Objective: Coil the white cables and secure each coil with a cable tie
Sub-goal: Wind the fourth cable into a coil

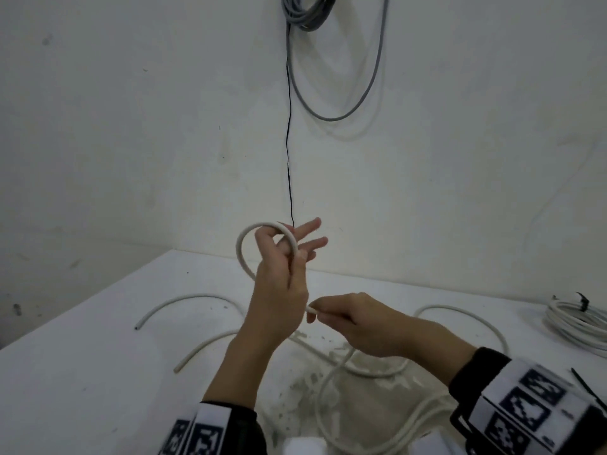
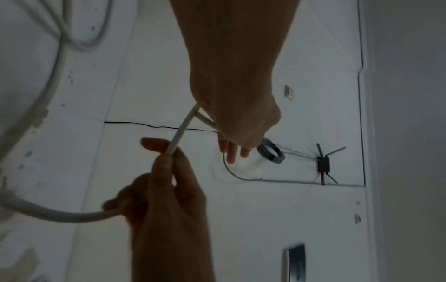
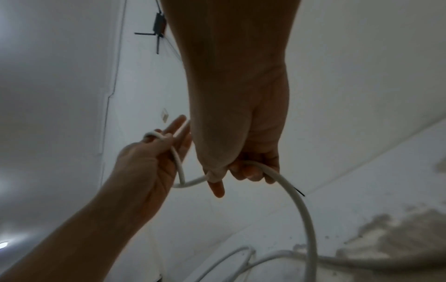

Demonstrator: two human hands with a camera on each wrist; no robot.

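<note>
Head view alone shows left hand [image 1: 279,284] looping white cable [image 1: 244,238], right hand [image 1: 358,323] gripping it.

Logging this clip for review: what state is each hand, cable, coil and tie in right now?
left hand: raised, holding a first loop of white cable, two fingers straight.
right hand: gripping the same cable lower down.
white cable: one loop formed, the rest trailing loose on the table.
second white cable: lying uncoiled on the table.
finished coil: bound with a black tie.
loose cable tie: unused, on the table.
</note>
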